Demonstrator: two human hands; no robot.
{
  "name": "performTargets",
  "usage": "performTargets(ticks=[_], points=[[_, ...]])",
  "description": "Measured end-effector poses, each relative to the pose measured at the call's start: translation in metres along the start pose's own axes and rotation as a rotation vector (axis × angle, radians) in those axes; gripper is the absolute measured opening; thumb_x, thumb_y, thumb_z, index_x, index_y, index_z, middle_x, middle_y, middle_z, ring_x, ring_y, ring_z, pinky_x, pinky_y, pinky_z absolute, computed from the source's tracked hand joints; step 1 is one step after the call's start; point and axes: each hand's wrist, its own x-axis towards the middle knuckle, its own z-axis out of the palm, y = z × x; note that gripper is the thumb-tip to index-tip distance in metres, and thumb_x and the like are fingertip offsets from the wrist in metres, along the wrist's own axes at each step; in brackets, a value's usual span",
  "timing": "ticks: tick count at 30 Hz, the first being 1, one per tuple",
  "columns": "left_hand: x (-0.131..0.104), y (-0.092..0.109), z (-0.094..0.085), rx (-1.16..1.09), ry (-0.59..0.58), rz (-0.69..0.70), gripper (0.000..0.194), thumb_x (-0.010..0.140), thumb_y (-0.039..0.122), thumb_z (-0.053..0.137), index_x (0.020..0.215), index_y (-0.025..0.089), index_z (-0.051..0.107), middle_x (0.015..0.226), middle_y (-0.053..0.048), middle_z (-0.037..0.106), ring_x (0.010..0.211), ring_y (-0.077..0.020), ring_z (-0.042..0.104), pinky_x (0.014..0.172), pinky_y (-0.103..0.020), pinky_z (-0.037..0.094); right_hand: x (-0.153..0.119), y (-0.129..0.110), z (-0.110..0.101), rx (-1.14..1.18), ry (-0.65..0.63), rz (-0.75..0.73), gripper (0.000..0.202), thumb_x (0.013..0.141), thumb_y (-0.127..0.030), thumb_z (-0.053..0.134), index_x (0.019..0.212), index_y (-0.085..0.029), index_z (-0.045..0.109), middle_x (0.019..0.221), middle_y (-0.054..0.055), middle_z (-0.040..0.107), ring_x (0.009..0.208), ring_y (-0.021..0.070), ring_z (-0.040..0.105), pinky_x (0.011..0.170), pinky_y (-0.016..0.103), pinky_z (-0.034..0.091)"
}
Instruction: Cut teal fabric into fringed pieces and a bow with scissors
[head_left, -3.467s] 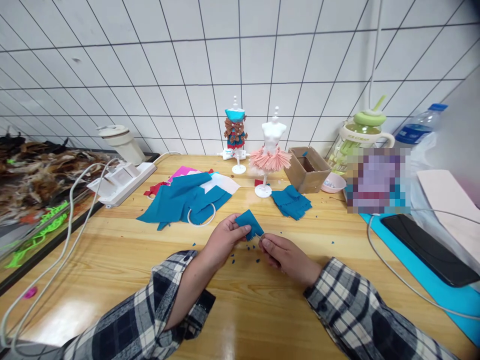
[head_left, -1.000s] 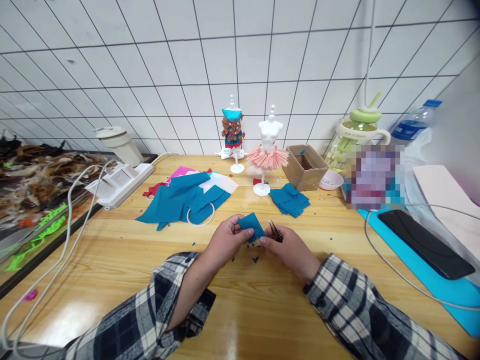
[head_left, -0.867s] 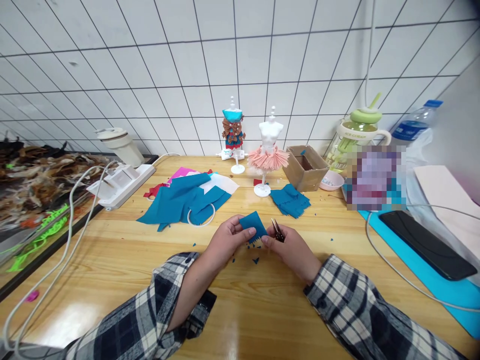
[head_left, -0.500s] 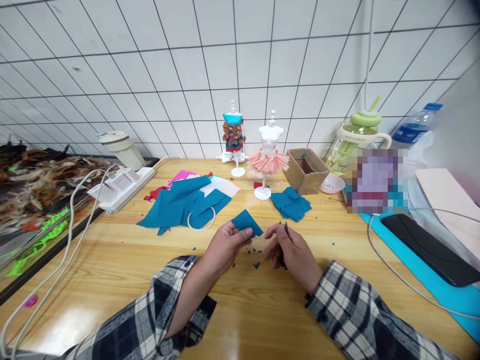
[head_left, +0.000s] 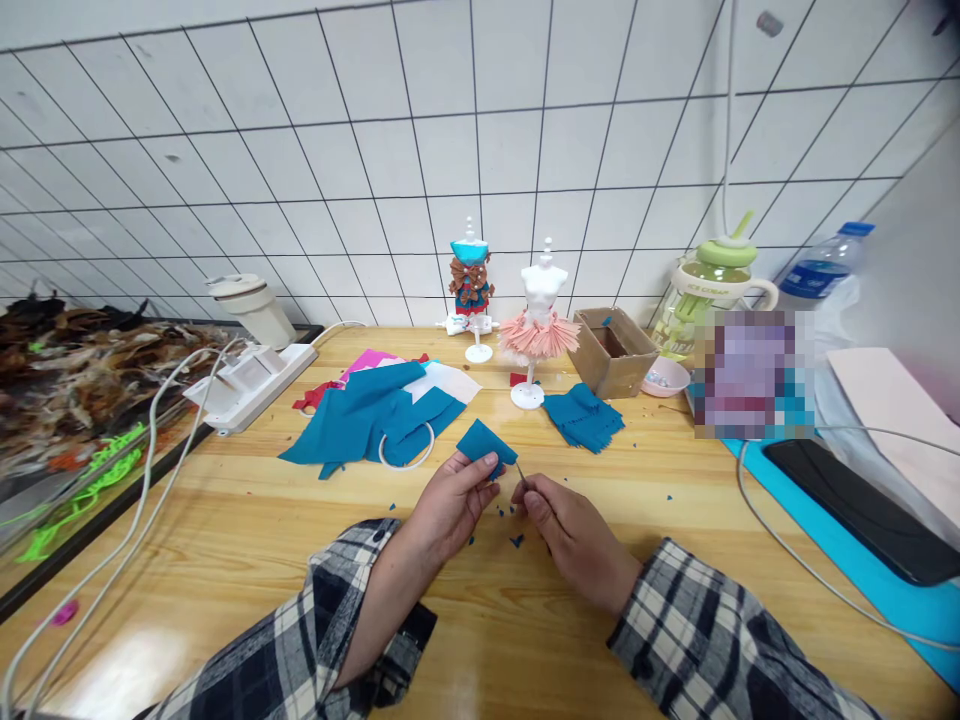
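Note:
My left hand (head_left: pixel 456 500) pinches a folded piece of teal fabric (head_left: pixel 484 441) between thumb and fingers. Closed round a pair of small dark scissors (head_left: pixel 520 474), my right hand (head_left: pixel 574 525) is just to the right of it. The thin blade tips touch or nearly touch the fabric's lower right corner; most of the tool is hidden in my palm. Tiny teal scraps (head_left: pixel 517 541) lie on the wood below. Behind my right hand is a stack of teal pieces with notched edges (head_left: pixel 583 416).
Larger teal cloth (head_left: pixel 360 408) and a white ring (head_left: pixel 382 455) lie left. Two small dress forms (head_left: pixel 541 290) stand behind, beside a cardboard box (head_left: pixel 613 365) and a pink bowl (head_left: pixel 666 377). A power strip (head_left: pixel 259 388) is left; a black phone (head_left: pixel 859 510) is right.
My right hand has moved left and turned, bringing the scissors' tips from apart to the fabric's corner. My left hand has tilted the fabric slightly. The whole view has shifted a little.

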Motion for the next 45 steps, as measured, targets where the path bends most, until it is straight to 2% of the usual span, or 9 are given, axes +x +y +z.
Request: performTargets(ticks=[3,7,12,17,20,26,39,45], points=[[-0.0009,0.0001,0.0019,0.019,-0.008,0.013,0.020,0.067,0.019,0.081,0.083,0.016,0.070,0.079,0.001,0.071,0.063,-0.0057,0.059,0.055,-0.014,0.044,-0.0009,-0.0025,0.0003,-0.032,-0.074,0.055,0.022,0.100,-0.037,0.030,0.094,-0.023,0.045,0.077,0.000,0.069,0.069,0.0162,0.061,0.064,0.027,0.039],[-0.0014,-0.0021,0.0014,0.073,-0.054,-0.013,0.019,0.070,0.020,0.080,0.087,0.017,0.071,0.082,0.000,0.072,0.067,-0.0075,0.061,0.062,-0.017,0.045,-0.0014,-0.0046,0.0013,-0.072,-0.139,0.064,0.014,0.098,-0.033,0.035,0.090,-0.024,0.042,0.078,-0.001,0.071,0.070,0.0165,0.063,0.064,0.027,0.038],[-0.0029,-0.0049,0.0029,0.125,-0.068,0.008,0.019,0.073,0.022,0.077,0.091,0.017,0.071,0.085,-0.001,0.073,0.073,-0.0102,0.064,0.070,-0.020,0.047,0.0000,-0.0046,0.0013,-0.067,-0.130,0.045,0.015,0.099,-0.032,0.032,0.090,-0.024,0.041,0.083,-0.001,0.073,0.079,0.0176,0.065,0.069,0.028,0.039],[-0.0028,-0.0049,0.0040,0.135,-0.093,0.010,0.022,0.072,0.020,0.078,0.093,0.017,0.071,0.089,-0.003,0.074,0.079,-0.0126,0.065,0.077,-0.023,0.049,-0.0001,-0.0041,0.0012,-0.086,-0.139,0.051,0.013,0.099,-0.031,0.032,0.092,-0.024,0.040,0.079,-0.001,0.072,0.072,0.0168,0.063,0.066,0.027,0.039],[-0.0019,-0.0033,0.0031,0.140,-0.078,-0.014,0.025,0.071,0.020,0.078,0.094,0.015,0.071,0.090,-0.005,0.074,0.078,-0.0139,0.065,0.074,-0.024,0.049,-0.0006,-0.0044,0.0005,-0.088,-0.153,0.042,0.013,0.099,-0.030,0.031,0.091,-0.024,0.040,0.074,-0.002,0.070,0.066,0.0158,0.062,0.064,0.027,0.039],[-0.0023,0.0000,0.0036,0.120,-0.039,-0.031,0.020,0.068,0.019,0.080,0.086,0.016,0.071,0.079,-0.001,0.071,0.070,-0.0104,0.063,0.066,-0.021,0.048,-0.0008,-0.0044,0.0004,-0.064,-0.137,0.050,0.015,0.099,-0.031,0.030,0.090,-0.024,0.039,0.074,-0.002,0.069,0.067,0.0155,0.062,0.064,0.027,0.039],[-0.0029,-0.0028,0.0032,0.131,-0.074,0.005,0.022,0.071,0.020,0.078,0.092,0.017,0.072,0.091,-0.004,0.074,0.082,-0.0137,0.066,0.075,-0.022,0.049,0.0001,-0.0016,0.0017,-0.080,-0.144,0.034,0.015,0.099,-0.031,0.030,0.090,-0.024,0.039,0.073,-0.002,0.068,0.067,0.0154,0.061,0.063,0.027,0.039],[-0.0017,-0.0037,0.0018,0.137,-0.070,0.000,0.023,0.069,0.021,0.080,0.090,0.016,0.073,0.080,-0.002,0.073,0.074,-0.0120,0.065,0.072,-0.022,0.050,0.0006,0.0007,0.0016,-0.040,-0.139,0.028,0.017,0.100,-0.032,0.030,0.090,-0.024,0.040,0.072,-0.002,0.067,0.066,0.0147,0.061,0.063,0.026,0.040]])
